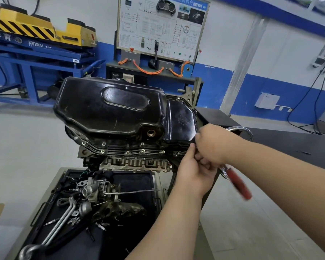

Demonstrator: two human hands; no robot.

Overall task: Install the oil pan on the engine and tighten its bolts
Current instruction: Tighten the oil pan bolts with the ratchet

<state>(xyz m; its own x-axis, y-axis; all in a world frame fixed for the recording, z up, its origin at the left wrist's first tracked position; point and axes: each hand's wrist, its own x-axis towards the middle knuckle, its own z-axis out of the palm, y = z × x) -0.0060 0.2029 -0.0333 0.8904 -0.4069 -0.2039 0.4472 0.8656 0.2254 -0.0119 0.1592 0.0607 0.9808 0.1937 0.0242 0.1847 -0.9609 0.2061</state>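
The black oil pan [111,107] sits on the upturned engine [135,162], with several bolts [128,152] along its near flange. Both hands meet at the pan's right near corner. My right hand [212,143] grips a ratchet wrench with a red handle [239,184], which sticks out blurred below the wrist. The wrench's thin extension [181,152] reaches left to a flange bolt. My left hand [193,171] comes up from below and its fingers pinch the tool near its head. The wrench head itself is hidden between the hands.
A black parts tray [139,179] under the engine holds a turbocharger, pipes and loose small parts. A chrome ring of the engine stand [240,128] shows behind my right hand. A dark bench stands at right, a blue lift at back left, a training board behind.
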